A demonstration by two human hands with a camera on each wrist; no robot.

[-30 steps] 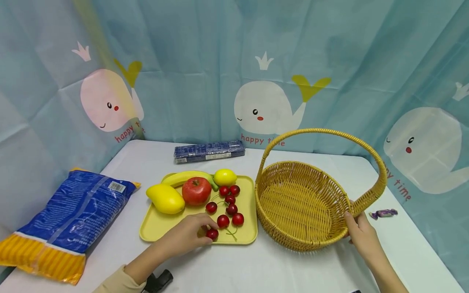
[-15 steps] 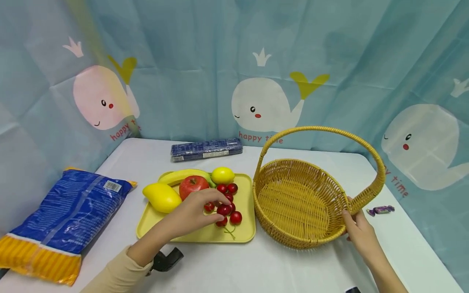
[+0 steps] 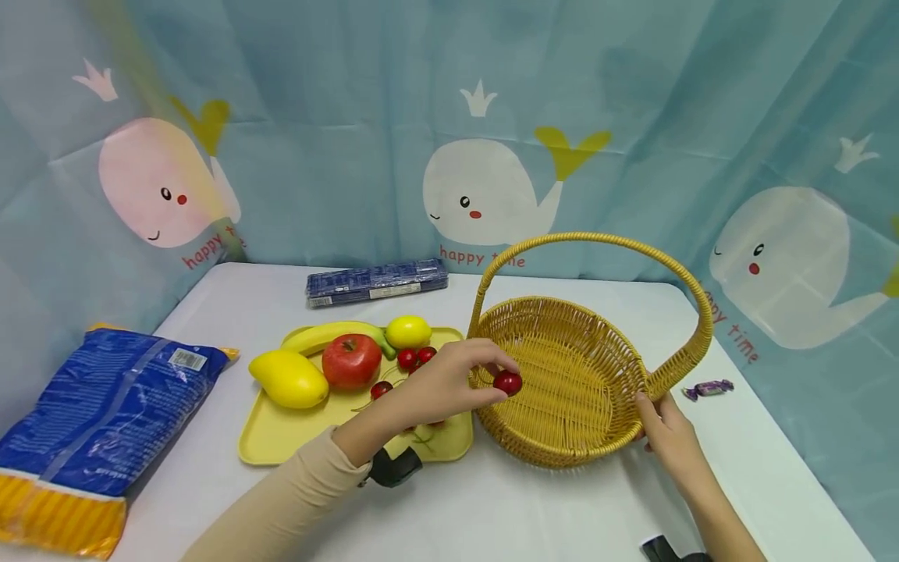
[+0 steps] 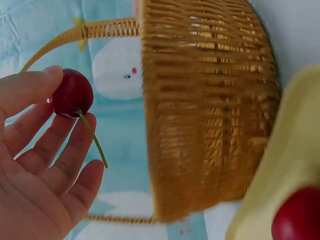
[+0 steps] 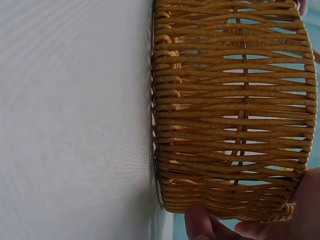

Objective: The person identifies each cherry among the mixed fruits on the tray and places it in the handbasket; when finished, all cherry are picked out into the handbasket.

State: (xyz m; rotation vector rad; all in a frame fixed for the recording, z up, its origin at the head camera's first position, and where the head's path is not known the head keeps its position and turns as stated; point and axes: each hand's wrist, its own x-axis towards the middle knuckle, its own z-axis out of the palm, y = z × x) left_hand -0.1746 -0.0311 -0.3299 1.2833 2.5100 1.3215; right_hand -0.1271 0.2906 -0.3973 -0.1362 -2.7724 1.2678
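Note:
Between thumb and fingers, my left hand (image 3: pixel 453 378) pinches a dark red cherry (image 3: pixel 508 382) by the left rim of a wicker basket (image 3: pixel 562 453). In the left wrist view the cherry (image 4: pixel 73 93) shows a green stem hanging from it. At the basket's right side, by the foot of its tall handle, my right hand (image 3: pixel 670 437) grips the rim, thumb on top. The basket holds nothing that I can see. A yellow tray (image 3: pixel 263 437) left of it bears an apple (image 3: pixel 352 361), a mango (image 3: pixel 289 379), a banana (image 3: pixel 330 334), a lemon (image 3: pixel 408 332) and other cherries (image 3: pixel 407 359), partly hidden by my left arm.
On the left lies a large blue and orange packet (image 3: pixel 119 421). A flat blue package (image 3: pixel 377 282) rests behind the tray. Right of the basket is a purple wrapped candy (image 3: pixel 708 389). A curtain printed with whales (image 3: pixel 485 191) hangs behind the white table.
My left hand has lifted the cherry from the tray's front and carried it right, to the basket's rim. The right hand keeps its grip on the basket. The head view has shifted slightly.

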